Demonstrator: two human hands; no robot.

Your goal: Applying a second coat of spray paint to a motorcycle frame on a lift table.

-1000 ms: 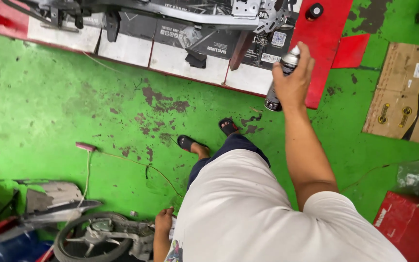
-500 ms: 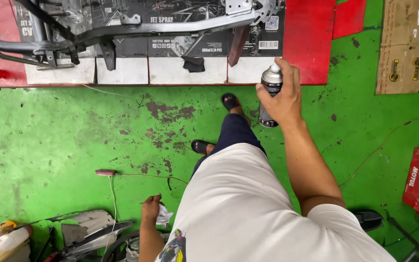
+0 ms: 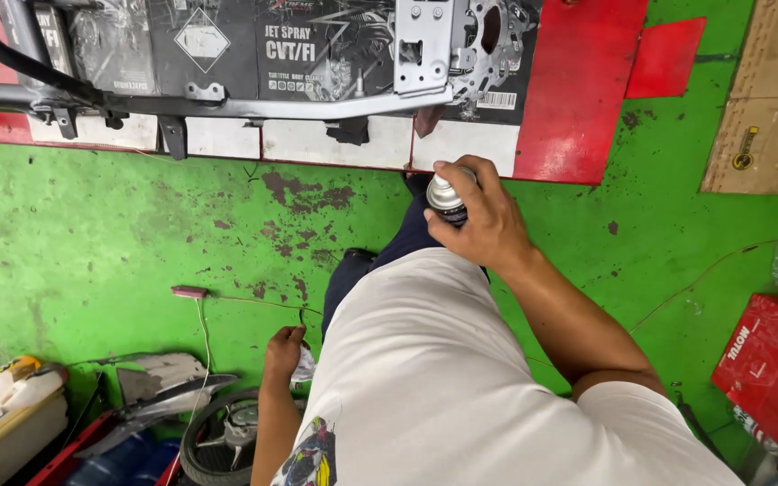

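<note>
The right hand (image 3: 483, 216) is wrapped around a spray can (image 3: 447, 199), fingers curled over its side and the silver top poking out on the left of the fist — a firm grasp, the can held in the air just below the near edge of the red board (image 3: 578, 99) on the floor. On that board lie flattened black cartons (image 3: 227, 45) and white sheets (image 3: 335, 142), and across them rests a dark metal frame (image 3: 92, 94), its tubes running along the board's near edge, with a grey bracket (image 3: 425, 40) and a perforated plate (image 3: 488, 45) at the frame's right end, straight above the can. The left hand (image 3: 283, 353) hangs low, well away from the board beside the white shirt (image 3: 443, 378), fingers closed on a crumpled pale rag (image 3: 305, 364). Between the can and the shirt shows a leg in dark trousers (image 3: 380, 256). The floor (image 3: 119, 225) is green with patches of worn paint below the board. Left of the left hand a thin wire with a pink end (image 3: 189, 292) lies on the floor; below it sit a small wheel (image 3: 227, 432) and grey plastic panels (image 3: 159, 382), with a yellow-and-white container (image 3: 11, 405) further left. Right of the board lies brown cardboard (image 3: 767, 99) — lower down, a red box (image 3: 772, 360).
</note>
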